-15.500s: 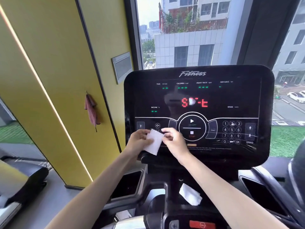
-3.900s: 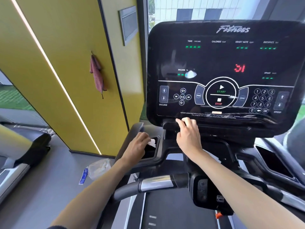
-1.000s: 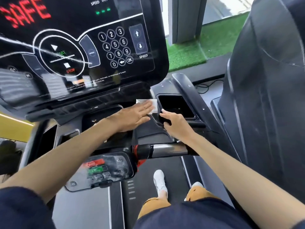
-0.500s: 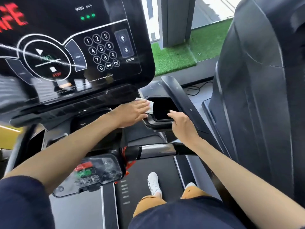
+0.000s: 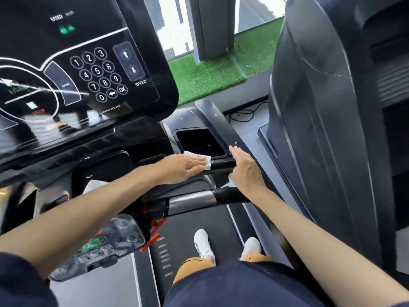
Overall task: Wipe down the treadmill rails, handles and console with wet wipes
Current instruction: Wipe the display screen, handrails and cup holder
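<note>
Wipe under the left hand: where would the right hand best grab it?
Likely the corner of the wipe poking past the left hand, approached from the right by the right hand. The rest lies flat, pinned on the tray rim.

Gym interior, window side: a strip of artificial grass [image 5: 208,78] runs along the glass, w/ a grey pillar [image 5: 213,25] rising at its far side. At right, the dark grey housing of a neighbouring machine [image 5: 321,129] fills the frame top to bottom. Btwn grass and machine, a black cable [image 5: 241,114] lies looped on the grey floor [image 5: 251,136]. Outside view is too washed out to read.
</note>
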Tool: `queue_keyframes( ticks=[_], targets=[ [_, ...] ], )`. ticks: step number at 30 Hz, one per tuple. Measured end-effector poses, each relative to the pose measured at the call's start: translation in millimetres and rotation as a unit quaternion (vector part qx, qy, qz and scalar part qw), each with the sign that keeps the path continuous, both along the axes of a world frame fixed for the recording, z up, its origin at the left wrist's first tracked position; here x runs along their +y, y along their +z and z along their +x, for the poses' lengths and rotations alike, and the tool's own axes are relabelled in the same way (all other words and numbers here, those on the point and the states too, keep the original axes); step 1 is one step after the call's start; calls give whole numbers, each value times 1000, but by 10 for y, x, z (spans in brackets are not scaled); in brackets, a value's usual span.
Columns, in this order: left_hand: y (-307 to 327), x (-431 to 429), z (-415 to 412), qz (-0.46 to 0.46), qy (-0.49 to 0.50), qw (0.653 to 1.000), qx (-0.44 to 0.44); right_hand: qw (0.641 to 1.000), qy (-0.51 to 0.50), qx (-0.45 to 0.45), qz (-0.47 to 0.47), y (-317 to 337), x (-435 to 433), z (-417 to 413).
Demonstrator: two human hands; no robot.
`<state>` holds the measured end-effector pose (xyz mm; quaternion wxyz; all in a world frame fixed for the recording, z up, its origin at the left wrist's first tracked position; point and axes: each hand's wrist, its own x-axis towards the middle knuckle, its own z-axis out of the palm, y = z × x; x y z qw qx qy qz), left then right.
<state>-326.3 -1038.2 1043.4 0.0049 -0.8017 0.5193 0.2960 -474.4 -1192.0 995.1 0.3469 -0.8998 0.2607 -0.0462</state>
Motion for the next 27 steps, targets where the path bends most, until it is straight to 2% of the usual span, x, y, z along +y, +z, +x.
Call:
queue_keyframes(
  ticks=[3,5,11,18,24,27],
  targets=[
    [-159,-403,-204,-26,-9,999,29,1000,-10,21,-11,5,-43,-78],
    [-183,-464,-187,-31,-24,999,20,999,-18,37,-1,33,-82,-140],
    [0,62,93,-36,-24,999,25,995,6,90,43,48,-217,-148],
    [-235,-546,-221,-73,-29,996,40,988,23,145,53,126,-302,-122],
    [143,28,141,-56,-19,998,33,986,43,152,57,133,-337,-134],
    [106,-175,12,-64,-26,997,40,987,38,148,46,165,-295,-149]
  ],
)
